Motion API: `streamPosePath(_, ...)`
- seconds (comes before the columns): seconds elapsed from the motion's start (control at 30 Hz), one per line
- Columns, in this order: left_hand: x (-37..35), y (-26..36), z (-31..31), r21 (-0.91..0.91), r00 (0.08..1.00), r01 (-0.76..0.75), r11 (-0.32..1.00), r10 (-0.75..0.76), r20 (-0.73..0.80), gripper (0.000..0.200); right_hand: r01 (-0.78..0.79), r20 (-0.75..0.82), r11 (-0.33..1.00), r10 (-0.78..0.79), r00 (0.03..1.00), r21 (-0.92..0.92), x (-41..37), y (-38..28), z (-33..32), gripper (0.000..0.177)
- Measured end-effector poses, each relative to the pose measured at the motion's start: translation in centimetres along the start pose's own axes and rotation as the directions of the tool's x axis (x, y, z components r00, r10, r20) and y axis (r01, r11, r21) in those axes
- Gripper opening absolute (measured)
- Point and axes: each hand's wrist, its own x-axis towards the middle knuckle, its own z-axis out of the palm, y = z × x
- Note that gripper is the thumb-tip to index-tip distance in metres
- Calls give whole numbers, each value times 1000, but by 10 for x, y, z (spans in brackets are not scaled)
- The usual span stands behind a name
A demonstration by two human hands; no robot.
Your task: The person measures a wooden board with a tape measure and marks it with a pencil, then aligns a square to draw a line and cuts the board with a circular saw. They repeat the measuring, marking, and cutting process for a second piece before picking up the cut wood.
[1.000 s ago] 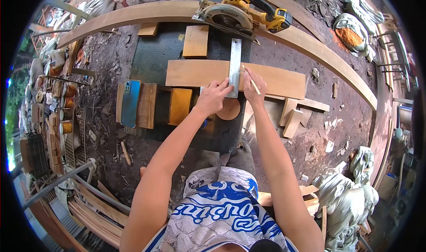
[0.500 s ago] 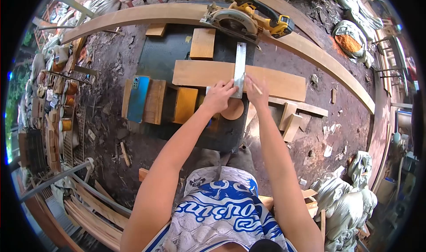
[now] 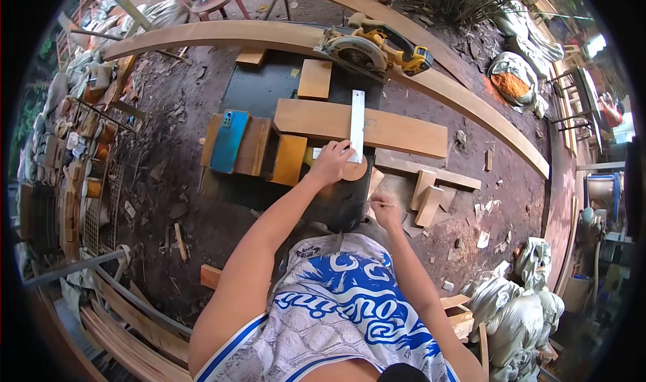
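A metal square point(image 3: 357, 123) lies across a long wooden board point(image 3: 404, 133) on the dark table. My left hand point(image 3: 330, 162) is closed on the lower end of the square, at the board's near edge. Away from the board, close to my body, my right hand point(image 3: 386, 212) is closed around a thin pencil point(image 3: 384, 204). Beside my left hand are a round wooden disc point(image 3: 354, 170) and an orange-brown wood block point(image 3: 289, 160). Farther left, a blue phone point(image 3: 229, 142) rests on wooden blocks.
A yellow circular saw point(image 3: 367, 51) sits on a long beam point(image 3: 222, 33) across the far side. Small wood pieces point(image 3: 429, 205) lie at the right. A red chair point(image 3: 210, 0) stands far left, and sacks point(image 3: 518, 318) are heaped at the lower right.
My right hand has moved from the square's edge down toward my body with the pencil. My left hand still holds the square. The whole view has shifted slightly.
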Motion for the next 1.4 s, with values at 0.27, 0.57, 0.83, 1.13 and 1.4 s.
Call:
streamPosePath(0.27,-77,69,-37,-99,935,282,954,-297,-193,58,163,-144,987,-163,976,-13,5,-66,18,25)
streamPosePath(0.57,-154,68,-33,9,967,229,973,-227,-112,54,191,336,880,-39,941,-434,69,-102,33,49)
streamPosePath(0.83,-196,10,-81,232,989,21,972,-55,140,52,268,466,872,-53,883,-409,81,-107,72,44)
streamPosePath(1.13,-170,3,-60,262,953,71,963,-143,267,63,451,-88,826,-505,859,-338,124,-76,-7,53)
streamPosePath(1.4,-123,55,-47,214,874,445,869,-474,108,71,532,281,520,-486,828,-668,244,-76,-116,128)
